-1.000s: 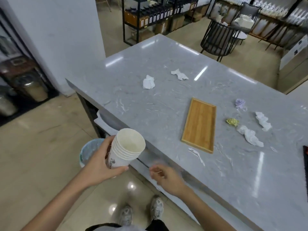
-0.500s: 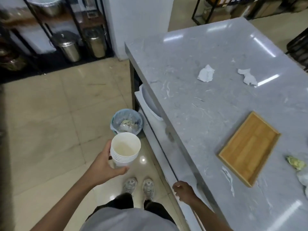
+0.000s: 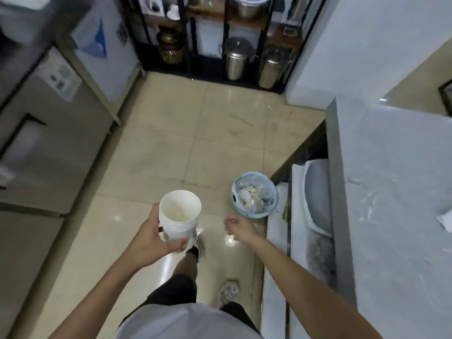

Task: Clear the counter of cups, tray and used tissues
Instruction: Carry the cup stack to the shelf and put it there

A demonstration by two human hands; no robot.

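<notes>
A stack of white paper cups [image 3: 179,217] is gripped from the left side by my left hand [image 3: 151,237], held above the tiled floor. My right hand [image 3: 238,227] hangs empty with loosely curled fingers, just below and left of a small light-blue waste bin [image 3: 254,194] with crumpled tissues inside. The grey marble counter [image 3: 391,182] runs along the right edge; a white tissue [image 3: 446,222] shows at its far right. The tray is out of view.
A lower shelf [image 3: 277,253] under the counter carries a pale basin [image 3: 318,194]. Black shelving with steel canisters [image 3: 236,58] stands at the far end. Steel cabinets [image 3: 46,133] line the left. My feet are on the beige tiled floor [image 3: 186,143] between them.
The view has swung left from the counter to the floor aisle. The cups stay in my left hand. My right hand left the counter edge and moved toward the bin.
</notes>
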